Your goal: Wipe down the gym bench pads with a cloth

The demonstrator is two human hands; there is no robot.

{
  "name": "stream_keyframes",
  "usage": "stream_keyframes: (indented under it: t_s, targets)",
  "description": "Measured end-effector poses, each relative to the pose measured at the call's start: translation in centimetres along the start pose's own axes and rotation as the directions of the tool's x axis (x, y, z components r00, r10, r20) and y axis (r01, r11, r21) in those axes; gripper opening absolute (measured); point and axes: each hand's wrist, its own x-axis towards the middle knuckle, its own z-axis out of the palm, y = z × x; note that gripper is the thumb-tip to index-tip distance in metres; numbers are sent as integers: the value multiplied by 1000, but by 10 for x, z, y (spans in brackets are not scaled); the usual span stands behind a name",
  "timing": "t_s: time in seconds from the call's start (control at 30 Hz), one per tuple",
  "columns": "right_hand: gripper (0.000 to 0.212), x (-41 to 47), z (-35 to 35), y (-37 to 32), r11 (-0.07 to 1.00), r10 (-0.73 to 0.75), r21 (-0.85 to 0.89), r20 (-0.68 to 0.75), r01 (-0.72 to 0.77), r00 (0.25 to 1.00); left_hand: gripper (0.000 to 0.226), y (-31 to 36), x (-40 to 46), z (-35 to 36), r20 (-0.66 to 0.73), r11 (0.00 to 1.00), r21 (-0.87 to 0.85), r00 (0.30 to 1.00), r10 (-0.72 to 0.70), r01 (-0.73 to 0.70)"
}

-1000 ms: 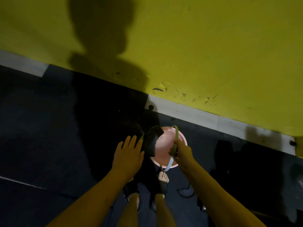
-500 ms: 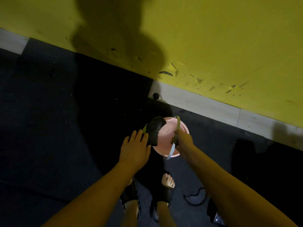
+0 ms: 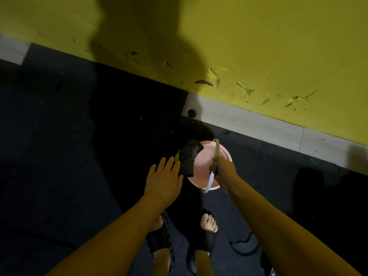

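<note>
A pink bucket (image 3: pixel 209 162) hangs over the dark floor, close to the wall. My right hand (image 3: pixel 224 173) grips its pale handle (image 3: pixel 217 148). A dark cloth (image 3: pixel 189 159) is draped over the bucket's left rim. My left hand (image 3: pixel 163 177) is just left of the cloth, fingers straight, its fingertips against the cloth's edge. No bench pad is in view.
A scuffed yellow wall (image 3: pixel 258 46) with a pale skirting strip (image 3: pixel 249 120) runs across the back. Dark rubber flooring (image 3: pixel 59 146) spreads out to the left. My sandalled feet (image 3: pixel 208 228) stand below the bucket. A black cord (image 3: pixel 244 246) lies on the floor at the right.
The wall and skirting have slid down and left in view as my head turned. The bucket, cloth and both hands keep the same arrangement.
</note>
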Motion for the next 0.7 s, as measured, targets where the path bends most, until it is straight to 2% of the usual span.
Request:
stream_keyframes:
  t_s: [0.1,0.23,0.37,0.43,0.5,0.6,0.7]
  targets:
    - [30,7,-6,6,1000,8,-28,-11,-8,1000,61,3,5,1,-2,1000,8,1000,4,-4]
    - [10,5,-18,15,997,-3,-78,16,4,1000,61,12,7,3,-14,1000,21,1000,21,-21]
    - [47,7,-31,20,990,-21,-140,17,23,1000,62,21,2,7,-33,999,14,999,29,-29]
    - [51,9,-39,23,983,-6,-182,5,7,1000,63,24,-1,7,-32,1000,8,999,28,-28]
    - [46,6,-47,23,969,-27,-248,-24,20,999,63,27,-7,7,-26,999,17,999,33,-33]
    - [35,-14,-62,20,862,-171,-489,-31,134,985,63,29,-20,-4,-48,1000,2,999,10,-10]
    - [34,-39,-75,13,730,-297,-639,23,242,955,63,25,-40,-33,-107,998,-47,993,-41,36]
